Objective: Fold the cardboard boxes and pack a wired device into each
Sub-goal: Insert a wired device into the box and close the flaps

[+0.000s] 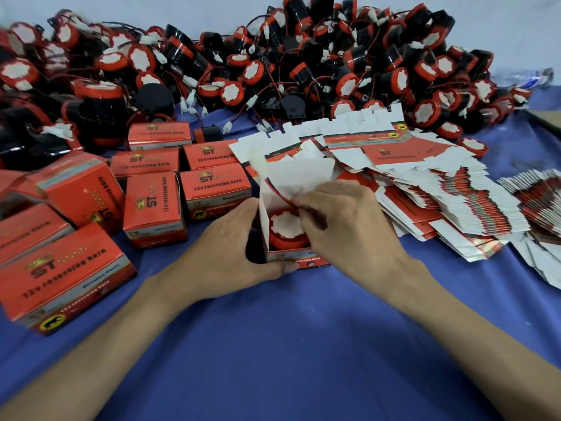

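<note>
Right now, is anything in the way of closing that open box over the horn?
Yes: the red wire runs up out of the open box, pinched by the right hand, across the lid's path.

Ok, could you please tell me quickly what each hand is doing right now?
Left hand: grips the open box by its side.
Right hand: pinches the red wire above the device in the box.

Glossy printed cardboard boxes [153, 208] on matt blue cloth [288, 344].

The device [287, 227] sits in the box [291, 259] (closed boxes [153, 208] left, flat boxes [455, 202] right).
</note>
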